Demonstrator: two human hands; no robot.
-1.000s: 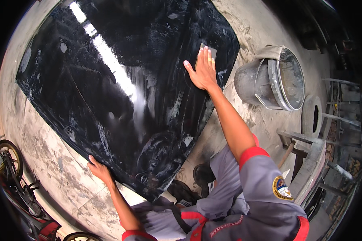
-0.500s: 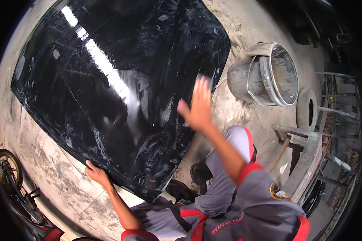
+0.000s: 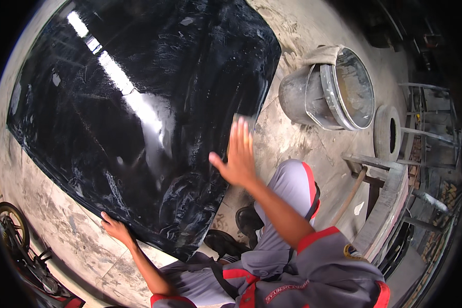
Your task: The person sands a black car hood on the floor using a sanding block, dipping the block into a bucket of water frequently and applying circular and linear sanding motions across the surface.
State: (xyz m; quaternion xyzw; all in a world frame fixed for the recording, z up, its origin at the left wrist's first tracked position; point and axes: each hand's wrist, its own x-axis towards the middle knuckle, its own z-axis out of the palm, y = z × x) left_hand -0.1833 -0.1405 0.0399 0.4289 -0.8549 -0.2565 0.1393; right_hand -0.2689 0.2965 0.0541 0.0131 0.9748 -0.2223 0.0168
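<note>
While the left hand [image 3: 117, 231] touches the black panel's [image 3: 185, 118] near-left edge, the right hand [image 3: 238, 161] lies flat over a pale pad [image 3: 243, 118].
Right fingers are pressed together, thumb apart; left fingers are partly hidden, so their hold cannot be told. This looks like a rubbing step; the next stroke seems to call for even pressure along the right edge. The panel lies left of a grey bucket [image 3: 296, 97] on the floor [image 3: 295, 146], a cloth [image 3: 321, 55] over its rim, its inside murky brown, water or stain unclear.

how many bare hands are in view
2: the bare left hand at the lower-left edge of the wide, glossy black panel, and the bare right hand held flat near its right edge.
</note>
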